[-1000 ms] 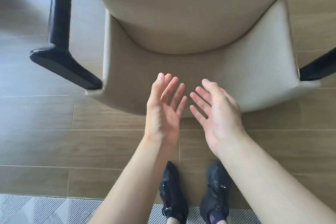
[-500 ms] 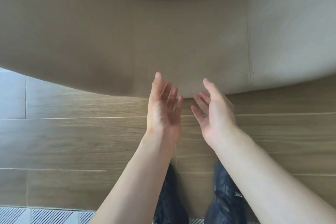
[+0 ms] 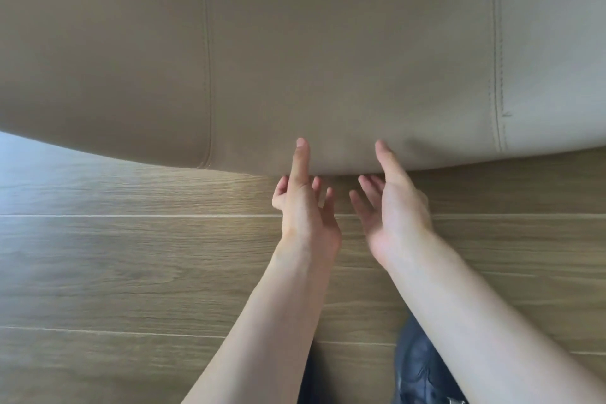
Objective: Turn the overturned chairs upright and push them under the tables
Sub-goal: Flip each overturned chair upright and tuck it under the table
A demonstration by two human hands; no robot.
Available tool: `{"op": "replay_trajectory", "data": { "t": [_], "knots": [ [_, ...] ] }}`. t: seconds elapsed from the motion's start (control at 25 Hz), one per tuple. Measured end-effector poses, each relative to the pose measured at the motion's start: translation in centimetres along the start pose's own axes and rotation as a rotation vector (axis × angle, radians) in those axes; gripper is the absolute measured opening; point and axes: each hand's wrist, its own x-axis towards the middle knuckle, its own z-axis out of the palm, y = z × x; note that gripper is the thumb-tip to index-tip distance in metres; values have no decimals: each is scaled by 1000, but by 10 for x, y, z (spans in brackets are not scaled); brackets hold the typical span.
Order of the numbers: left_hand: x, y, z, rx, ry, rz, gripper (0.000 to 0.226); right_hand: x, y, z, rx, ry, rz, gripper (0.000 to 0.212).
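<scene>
Looking down past our dark shoe (image 3: 423, 371) on the wood-look floor (image 3: 131, 256), we hold our left hand (image 3: 306, 210) and right hand (image 3: 398, 210) side by side, apart, fingers loosely spread, thumbs against the lower edge of the overturned beige chair (image 3: 295, 49) filling the view beyond.

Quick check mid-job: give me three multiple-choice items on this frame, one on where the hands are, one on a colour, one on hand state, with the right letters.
1. Where are both hands?
A. At the chair's lower edge
B. On a table
C. Flat on the floor

2. What colour is the chair's cover?
A. Red
B. Beige
C. Black

3. How are the hands?
A. Both clenched in fists
B. One holds a cup
C. Both open, palms facing each other

Answers:
1 A: left hand and right hand reach that edge.
2 B: beige fills the upper frame.
3 C: the fingers are spread and grip nothing.
</scene>
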Motion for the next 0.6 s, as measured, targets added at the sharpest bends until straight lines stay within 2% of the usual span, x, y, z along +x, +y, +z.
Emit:
{"op": "replay_trajectory", "data": {
  "t": [0.08, 0.2, 0.4, 0.48, 0.6],
  "knots": [
    [10, -5, -1, -2, -9, 8, 77, 11, 5, -2, 13, -2, -7, 53],
    [23, -6, 2, -37, -26, 42, 74, 24, 6, -4, 47, -16, -15, 59],
    [44, 5, 13, -93, 85, 191, 80, 43, 1, 2, 159, -82, -41, 70],
    [48, 10, 12, -93, 63, 206, 71, 44, 0, 5, 209, -94, -26, 65],
    [48, 17, 7, -50, 125, 154, 55, 38, -4, 7, 257, -91, 26, 44]
  ]
}}
